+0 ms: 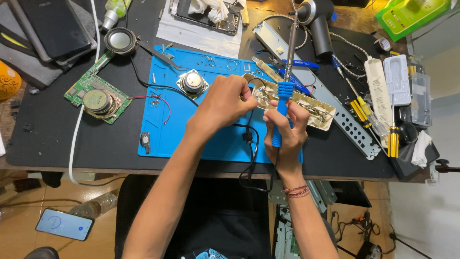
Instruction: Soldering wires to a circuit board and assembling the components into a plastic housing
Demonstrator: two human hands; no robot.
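The right hand (286, 132) has its grip closed around a blue-handled soldering iron (285, 93); the left hand (225, 100) pinches a black wire (249, 136) above the blue mat (177, 129) on the surface.

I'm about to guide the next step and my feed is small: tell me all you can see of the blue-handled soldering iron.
The soldering iron has a ribbed blue plastic grip and a long grey metal shaft pointing away from the person. The right hand clasps its handle, holding it over the cream open casing. A black cord trails off the desk edge. Its tip is indistinct.
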